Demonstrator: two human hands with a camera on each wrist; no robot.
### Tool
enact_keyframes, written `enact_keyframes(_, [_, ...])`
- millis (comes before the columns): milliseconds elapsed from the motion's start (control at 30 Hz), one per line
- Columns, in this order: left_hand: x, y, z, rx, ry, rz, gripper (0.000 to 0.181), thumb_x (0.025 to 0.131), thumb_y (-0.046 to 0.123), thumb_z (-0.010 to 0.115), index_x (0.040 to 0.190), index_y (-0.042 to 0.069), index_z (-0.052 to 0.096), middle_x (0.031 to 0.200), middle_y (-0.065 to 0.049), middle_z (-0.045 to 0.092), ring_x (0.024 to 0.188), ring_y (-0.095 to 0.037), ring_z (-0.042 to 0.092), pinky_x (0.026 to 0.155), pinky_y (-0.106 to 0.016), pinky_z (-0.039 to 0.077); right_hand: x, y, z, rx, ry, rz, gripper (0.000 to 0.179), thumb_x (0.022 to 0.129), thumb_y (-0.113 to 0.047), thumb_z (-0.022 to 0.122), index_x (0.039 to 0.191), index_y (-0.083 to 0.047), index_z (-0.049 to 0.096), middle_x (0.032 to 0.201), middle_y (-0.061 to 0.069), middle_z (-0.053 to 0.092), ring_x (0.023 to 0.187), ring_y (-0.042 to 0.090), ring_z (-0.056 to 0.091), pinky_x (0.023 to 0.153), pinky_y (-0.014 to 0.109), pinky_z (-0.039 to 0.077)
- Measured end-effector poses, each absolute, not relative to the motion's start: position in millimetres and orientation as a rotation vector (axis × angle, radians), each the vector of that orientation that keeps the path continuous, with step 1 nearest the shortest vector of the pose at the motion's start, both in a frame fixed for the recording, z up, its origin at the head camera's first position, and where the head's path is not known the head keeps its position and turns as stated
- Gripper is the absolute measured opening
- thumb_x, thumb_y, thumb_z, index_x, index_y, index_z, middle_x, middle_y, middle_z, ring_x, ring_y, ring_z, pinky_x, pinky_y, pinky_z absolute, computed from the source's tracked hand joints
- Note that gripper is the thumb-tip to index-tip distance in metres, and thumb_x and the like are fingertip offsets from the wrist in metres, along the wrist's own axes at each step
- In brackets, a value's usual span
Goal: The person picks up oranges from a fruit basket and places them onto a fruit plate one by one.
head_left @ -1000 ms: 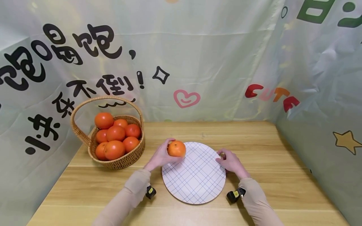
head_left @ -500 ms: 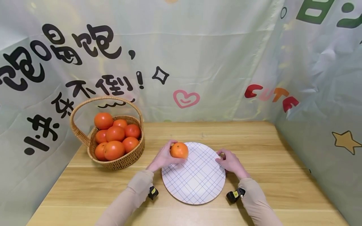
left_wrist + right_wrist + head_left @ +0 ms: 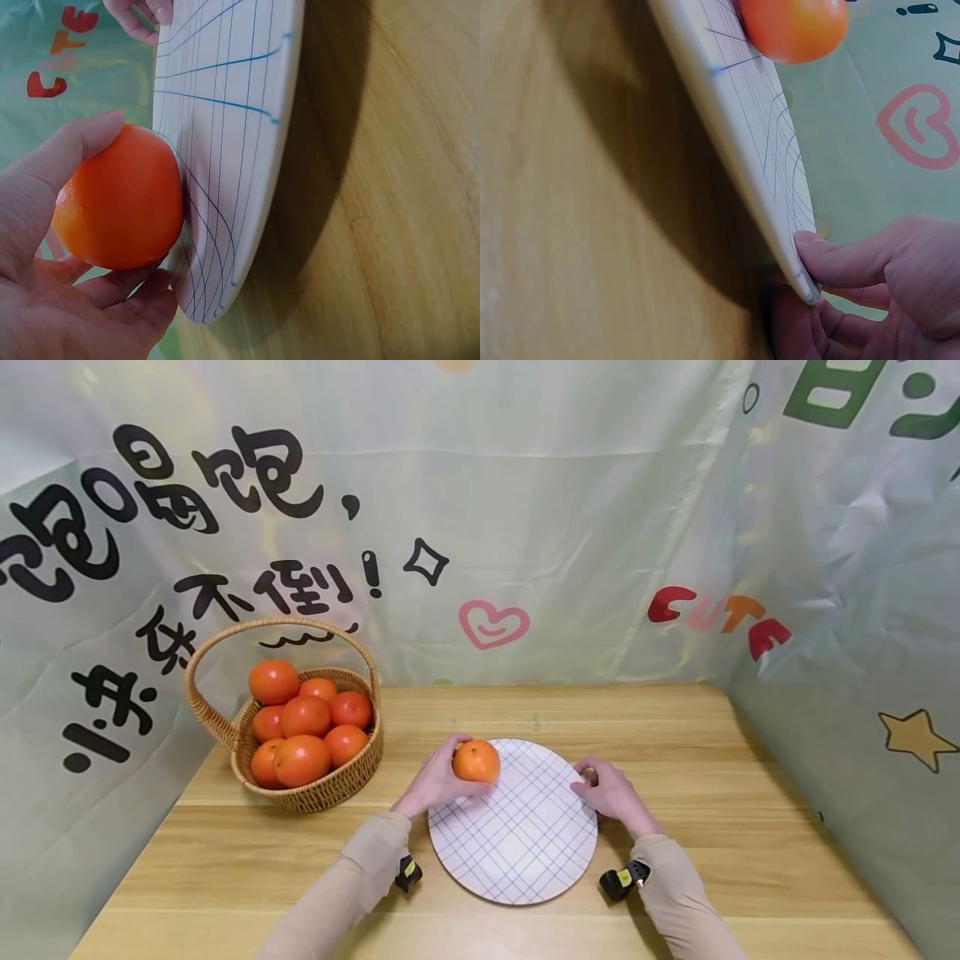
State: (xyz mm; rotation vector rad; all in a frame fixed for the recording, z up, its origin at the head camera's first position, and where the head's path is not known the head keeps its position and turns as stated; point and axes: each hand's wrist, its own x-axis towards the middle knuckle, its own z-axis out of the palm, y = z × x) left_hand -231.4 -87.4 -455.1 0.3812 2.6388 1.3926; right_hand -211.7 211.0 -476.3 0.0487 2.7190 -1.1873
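My left hand (image 3: 437, 787) curls its thumb and fingers round an orange (image 3: 477, 762). This fruit sits at the far left part of a round white plate (image 3: 517, 843) with a blue grid pattern. In the left wrist view the orange (image 3: 124, 199) is right against the plate's face, thumb on one side and fingers on the other. My right hand (image 3: 611, 791) pinches the plate's right rim. The right wrist view shows its thumb (image 3: 840, 259) on the upper face and its fingers (image 3: 799, 322) under the edge.
A wicker basket (image 3: 330, 789) with a tall arched handle, filled with several more oranges (image 3: 303, 760), stands at the left of the wooden table (image 3: 675, 727). A printed cloth backdrop (image 3: 570, 568) closes off the back and sides.
My left hand has carried the orange a little to the right and nearer to me, further over the plate. My right hand has kept its hold on the rim.
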Motion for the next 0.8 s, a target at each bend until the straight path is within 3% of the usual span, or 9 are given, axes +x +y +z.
enact_keyframes(800, [-230.7,-84.9,-455.8,0.398,2.665,1.390,0.081,0.071,0.021,0.091,0.138,0.011,0.047,0.133,-0.018,0.061,0.114,-0.033,0.063,0.098,-0.052,0.051,-211.1,210.4,-474.8,0.045,2.723,-1.180,0.031,0.095,-0.012,0.063,0.122,0.001,0.059,0.087,0.012,0.056,0.071,0.021,0.054,0.056,0.031,0.048])
